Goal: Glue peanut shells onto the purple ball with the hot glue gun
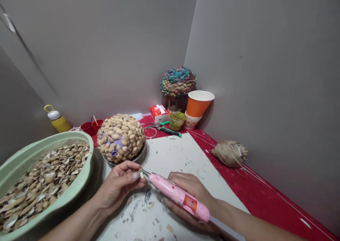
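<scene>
My right hand point(195, 195) is wrapped round a pink hot glue gun point(170, 191), whose clear glue stick point(227, 228) pokes out of the back. Its nozzle points at a small pale peanut shell point(141, 175) pinched between the thumb and fingers of my left hand point(123, 179). The nozzle is at or very close to the shell; exact contact is hard to make out. Just beyond my left hand, a ball covered in peanut shells point(127, 131) rests on a dish point(138, 156). Purple balloon point(118, 141) shows through a gap on the ball's near side.
A green basket point(89, 145) of peanut shells stands at left. Behind are a yellow bottle point(61, 122), red cups point(87, 127), green-handled pliers point(170, 131), a tissue pack point(159, 113), orange paper cups point(198, 104) and a colourful shell-covered dome point(179, 81). Twine point(228, 153) lies right.
</scene>
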The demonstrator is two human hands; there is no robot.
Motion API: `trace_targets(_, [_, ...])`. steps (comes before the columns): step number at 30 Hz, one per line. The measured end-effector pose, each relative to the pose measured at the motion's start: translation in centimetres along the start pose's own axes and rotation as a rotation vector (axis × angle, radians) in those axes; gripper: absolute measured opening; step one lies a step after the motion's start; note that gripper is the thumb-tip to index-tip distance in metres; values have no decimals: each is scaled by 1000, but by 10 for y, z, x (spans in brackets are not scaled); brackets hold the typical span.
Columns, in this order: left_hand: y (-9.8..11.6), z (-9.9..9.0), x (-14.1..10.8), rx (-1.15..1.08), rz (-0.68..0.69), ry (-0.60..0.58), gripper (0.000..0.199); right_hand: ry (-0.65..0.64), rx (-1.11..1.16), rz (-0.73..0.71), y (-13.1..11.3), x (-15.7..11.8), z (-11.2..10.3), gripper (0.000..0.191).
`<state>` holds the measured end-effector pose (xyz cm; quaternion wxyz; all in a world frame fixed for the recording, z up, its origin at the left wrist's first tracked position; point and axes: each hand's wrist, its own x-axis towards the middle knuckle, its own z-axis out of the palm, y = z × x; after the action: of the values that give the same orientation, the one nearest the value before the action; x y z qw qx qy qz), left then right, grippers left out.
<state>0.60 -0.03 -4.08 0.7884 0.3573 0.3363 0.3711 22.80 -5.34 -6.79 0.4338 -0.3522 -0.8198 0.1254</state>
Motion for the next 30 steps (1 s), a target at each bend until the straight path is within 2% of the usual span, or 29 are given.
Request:
trace_targets(9, [0,1,0,39,31,-6,20,19,-33,-91,6,0,1,22])
trace_targets(14, [0,5,-2,82,91,36,20,15,-42,-107,10,-2,2,21])
trace_targets(30, [-2,4,-3,145,130,48,24,-16,-73,-82,13,-6,3,25])
